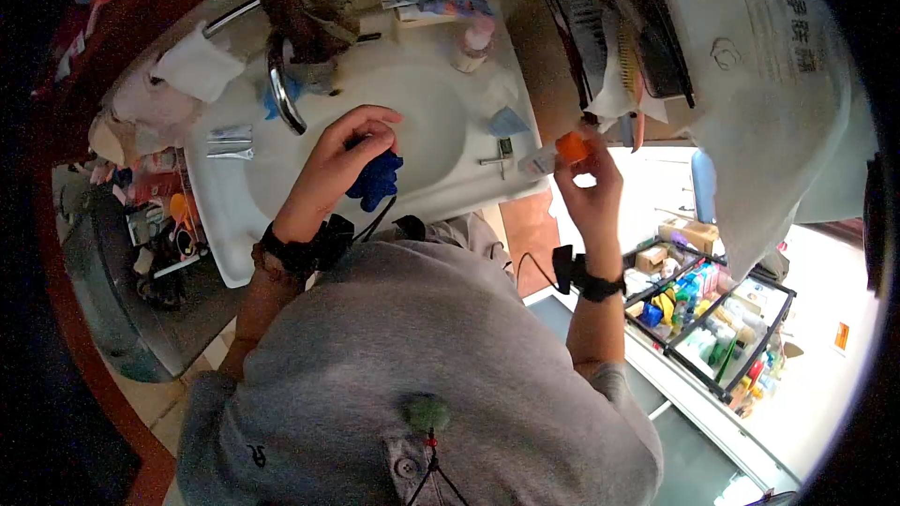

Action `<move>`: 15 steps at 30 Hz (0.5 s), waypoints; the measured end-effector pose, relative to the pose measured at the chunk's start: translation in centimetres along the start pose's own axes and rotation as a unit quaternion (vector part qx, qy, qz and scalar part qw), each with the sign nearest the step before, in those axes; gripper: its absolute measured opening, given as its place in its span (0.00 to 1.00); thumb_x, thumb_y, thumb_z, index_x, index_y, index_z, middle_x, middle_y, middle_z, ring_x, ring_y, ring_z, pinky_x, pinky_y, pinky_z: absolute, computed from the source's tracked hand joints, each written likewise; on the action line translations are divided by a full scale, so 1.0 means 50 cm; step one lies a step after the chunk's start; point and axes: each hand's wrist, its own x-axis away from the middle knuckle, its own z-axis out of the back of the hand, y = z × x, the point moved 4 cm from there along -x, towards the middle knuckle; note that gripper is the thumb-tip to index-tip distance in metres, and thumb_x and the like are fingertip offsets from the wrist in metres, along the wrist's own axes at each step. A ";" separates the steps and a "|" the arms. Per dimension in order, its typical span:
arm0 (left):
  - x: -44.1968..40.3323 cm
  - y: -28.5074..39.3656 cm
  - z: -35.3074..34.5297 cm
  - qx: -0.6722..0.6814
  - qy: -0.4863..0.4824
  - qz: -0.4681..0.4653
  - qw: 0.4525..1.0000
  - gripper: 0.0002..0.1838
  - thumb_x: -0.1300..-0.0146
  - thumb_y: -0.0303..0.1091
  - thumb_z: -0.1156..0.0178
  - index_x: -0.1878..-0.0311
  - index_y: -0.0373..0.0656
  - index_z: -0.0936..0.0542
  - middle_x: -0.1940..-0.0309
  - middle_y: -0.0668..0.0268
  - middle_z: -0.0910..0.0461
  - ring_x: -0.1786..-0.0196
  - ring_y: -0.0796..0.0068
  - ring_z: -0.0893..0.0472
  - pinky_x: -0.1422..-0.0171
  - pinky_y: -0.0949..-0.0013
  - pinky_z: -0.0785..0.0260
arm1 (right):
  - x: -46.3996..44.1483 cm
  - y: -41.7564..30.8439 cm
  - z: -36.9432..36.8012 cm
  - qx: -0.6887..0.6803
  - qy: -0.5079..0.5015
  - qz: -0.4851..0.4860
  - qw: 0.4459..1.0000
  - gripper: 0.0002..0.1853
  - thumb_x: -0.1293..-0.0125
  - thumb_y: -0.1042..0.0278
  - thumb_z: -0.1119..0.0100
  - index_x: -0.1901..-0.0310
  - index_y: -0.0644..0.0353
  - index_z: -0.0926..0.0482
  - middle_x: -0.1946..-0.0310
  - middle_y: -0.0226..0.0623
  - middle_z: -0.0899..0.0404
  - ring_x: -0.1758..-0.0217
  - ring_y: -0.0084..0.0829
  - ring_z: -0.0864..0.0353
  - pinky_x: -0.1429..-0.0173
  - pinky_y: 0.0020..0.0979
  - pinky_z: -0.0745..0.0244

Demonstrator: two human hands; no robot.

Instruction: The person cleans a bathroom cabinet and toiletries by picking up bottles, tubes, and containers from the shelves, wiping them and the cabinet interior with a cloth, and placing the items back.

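Over the near side of the white sink (309, 251), my left hand (349, 152) is closed around a bunched dark blue cloth (377, 180), which hangs below the fingers. Its exact kind is unclear. To the right, past the sink's edge, my right hand (592, 178) pinches a small clear container with an orange cap (573, 146). The pale body of the container points left toward the sink, and its label cannot be read. Closest to this hand on the sink rim are a small metal fitting (500, 160) and a pale blue piece (507, 122).
A curved chrome faucet (281, 94) arches over the basin. A pink-capped bottle (473, 42) and tubes (436, 0) stand behind it. Combs fill a black holder (586, 37) at upper right. A large white plastic bag (750, 84) hangs right, above a black-framed basket (712, 319) of bottles.
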 end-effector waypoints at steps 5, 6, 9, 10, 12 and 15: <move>-0.018 -0.018 -0.017 -0.019 -0.035 0.007 0.999 0.13 0.34 0.33 0.46 0.49 0.41 0.24 0.66 0.68 0.23 0.58 0.80 0.24 0.49 0.77 0.35 | 0.068 0.303 -0.088 0.087 -0.012 -0.078 0.993 0.12 0.44 0.70 0.39 0.59 0.63 0.22 0.65 0.47 0.19 0.64 0.43 0.18 0.60 0.34 0.23; -0.021 -0.022 -0.019 -0.029 -0.036 0.002 0.999 0.13 0.34 0.32 0.46 0.49 0.40 0.24 0.67 0.68 0.23 0.59 0.80 0.24 0.52 0.77 0.34 | 0.076 0.335 -0.100 0.114 -0.015 -0.088 0.989 0.10 0.44 0.69 0.40 0.61 0.62 0.22 0.65 0.48 0.19 0.63 0.46 0.19 0.59 0.35 0.23; -0.017 -0.030 -0.013 -0.033 -0.031 -0.002 0.999 0.12 0.33 0.32 0.46 0.49 0.40 0.24 0.67 0.67 0.23 0.60 0.80 0.24 0.53 0.76 0.32 | 0.091 0.396 -0.127 0.190 0.013 -0.097 0.977 0.13 0.43 0.68 0.37 0.59 0.64 0.23 0.68 0.47 0.19 0.66 0.42 0.18 0.59 0.35 0.23; -0.015 -0.030 -0.010 -0.031 -0.027 -0.002 0.999 0.12 0.33 0.32 0.46 0.49 0.40 0.24 0.67 0.67 0.23 0.60 0.79 0.23 0.52 0.76 0.32 | 0.091 0.403 -0.132 0.178 0.016 -0.098 0.979 0.13 0.43 0.68 0.37 0.59 0.64 0.23 0.68 0.47 0.19 0.66 0.43 0.18 0.59 0.35 0.23; -0.006 -0.025 -0.006 -0.039 -0.019 0.005 0.999 0.12 0.33 0.32 0.46 0.49 0.40 0.24 0.67 0.67 0.23 0.59 0.79 0.23 0.52 0.76 0.33 | 0.089 0.400 -0.144 0.154 0.021 -0.098 0.983 0.13 0.44 0.67 0.37 0.59 0.64 0.23 0.67 0.49 0.19 0.65 0.47 0.19 0.59 0.37 0.23; 0.006 -0.026 0.001 -0.038 -0.006 0.009 0.999 0.12 0.33 0.32 0.46 0.49 0.40 0.24 0.66 0.68 0.23 0.59 0.80 0.23 0.52 0.76 0.33 | 0.077 0.365 -0.154 0.195 -0.046 -0.037 0.979 0.14 0.45 0.69 0.37 0.58 0.63 0.24 0.66 0.48 0.20 0.63 0.46 0.19 0.58 0.37 0.24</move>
